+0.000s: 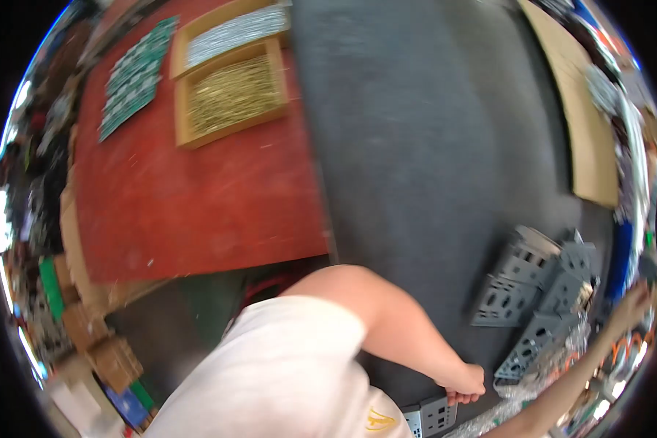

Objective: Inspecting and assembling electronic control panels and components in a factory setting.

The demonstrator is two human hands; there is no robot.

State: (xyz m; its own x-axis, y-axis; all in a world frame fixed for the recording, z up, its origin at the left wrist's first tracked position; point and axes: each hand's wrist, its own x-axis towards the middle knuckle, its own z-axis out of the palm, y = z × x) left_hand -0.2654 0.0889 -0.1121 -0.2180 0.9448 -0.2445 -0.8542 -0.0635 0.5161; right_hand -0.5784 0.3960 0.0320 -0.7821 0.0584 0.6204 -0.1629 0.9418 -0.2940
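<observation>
My left arm reaches across from a white sleeve (pixel 310 321). My left hand (pixel 466 383) is closed, its curled fingers at the corner of a grey metal panel (pixel 438 415) with punched holes, low in the view. My right arm stretches to the far right rim, where my right hand (pixel 634 303) is raised beside a small dark thing (pixel 650 267). Blur there hides its fingers and anything in them. Between the hands lie several grey perforated metal panels (pixel 509 301), some overlapping, with clear plastic wrap (pixel 555 365) alongside.
The dark grey tabletop (pixel 409 131) adjoins a red tabletop (pixel 212 212). On the red one are a cardboard tray of gold-coloured thin pieces (pixel 233 91), a tray of silvery pieces (pixel 237 35) and green circuit boards (pixel 139 73). Flat cardboard (pixel 577 109) lies far right; boxes (pixel 114 363) stand lower left.
</observation>
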